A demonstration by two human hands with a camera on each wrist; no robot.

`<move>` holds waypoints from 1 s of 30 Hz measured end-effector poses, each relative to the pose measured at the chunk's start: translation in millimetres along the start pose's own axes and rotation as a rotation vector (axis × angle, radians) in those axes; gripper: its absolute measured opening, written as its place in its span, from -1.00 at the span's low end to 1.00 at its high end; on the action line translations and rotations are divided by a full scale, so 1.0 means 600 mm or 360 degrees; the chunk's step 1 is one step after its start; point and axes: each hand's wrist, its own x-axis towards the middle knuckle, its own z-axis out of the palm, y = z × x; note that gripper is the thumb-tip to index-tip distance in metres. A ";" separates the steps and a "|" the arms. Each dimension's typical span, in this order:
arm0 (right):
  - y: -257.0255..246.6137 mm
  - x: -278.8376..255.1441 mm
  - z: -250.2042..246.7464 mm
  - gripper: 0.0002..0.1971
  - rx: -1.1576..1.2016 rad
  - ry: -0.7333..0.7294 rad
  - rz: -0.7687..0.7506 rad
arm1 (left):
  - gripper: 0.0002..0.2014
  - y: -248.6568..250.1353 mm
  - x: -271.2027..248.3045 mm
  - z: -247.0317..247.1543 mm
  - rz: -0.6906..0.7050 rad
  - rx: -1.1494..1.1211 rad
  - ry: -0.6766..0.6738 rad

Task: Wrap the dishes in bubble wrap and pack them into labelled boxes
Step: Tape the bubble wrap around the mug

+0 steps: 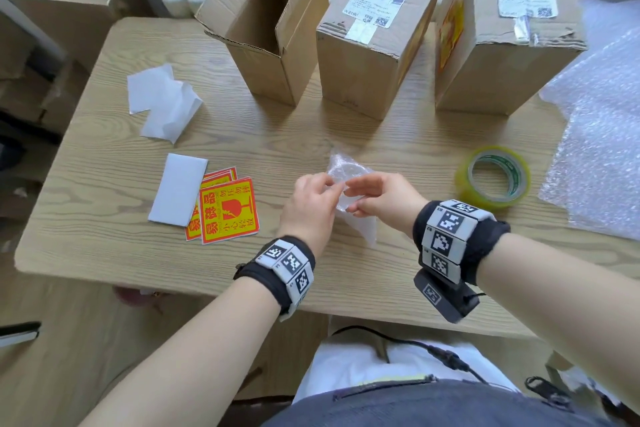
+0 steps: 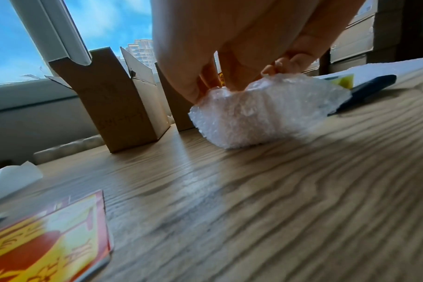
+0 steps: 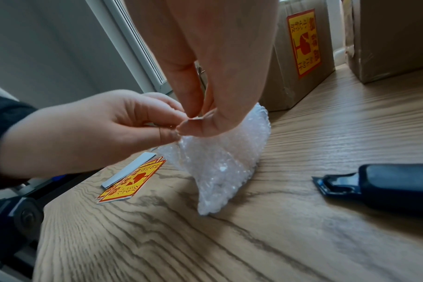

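Observation:
A small bundle of bubble wrap [image 1: 346, 172] stands on the wooden table [image 1: 277, 135] in front of me; whatever it wraps is hidden. My left hand [image 1: 334, 189] pinches the gathered top of the wrap from the left, with the thumb and fingertips on the bundle [image 2: 266, 112] in the left wrist view. My right hand [image 1: 349, 199] meets it from the right. In the right wrist view its thumb and forefinger [image 3: 196, 119] pinch the same top edge of the bundle [image 3: 220, 162], touching the left hand [image 3: 85, 133].
Three cardboard boxes stand at the back: an open one [image 1: 266, 21], a taped one [image 1: 374, 28] bearing a fragile sticker [image 3: 304, 43], and another [image 1: 502, 28]. Tape roll [image 1: 493, 177], bubble wrap sheets [image 1: 599, 135] right; box cutter [image 3: 387, 185]. Fragile stickers [image 1: 228, 211], white papers [image 1: 162, 100] left.

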 end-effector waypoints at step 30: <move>0.008 -0.048 -0.131 -0.55 -0.1133 0.0725 -0.0104 | -0.53 0.060 -0.012 -0.007 -0.0186 0.0195 -0.0385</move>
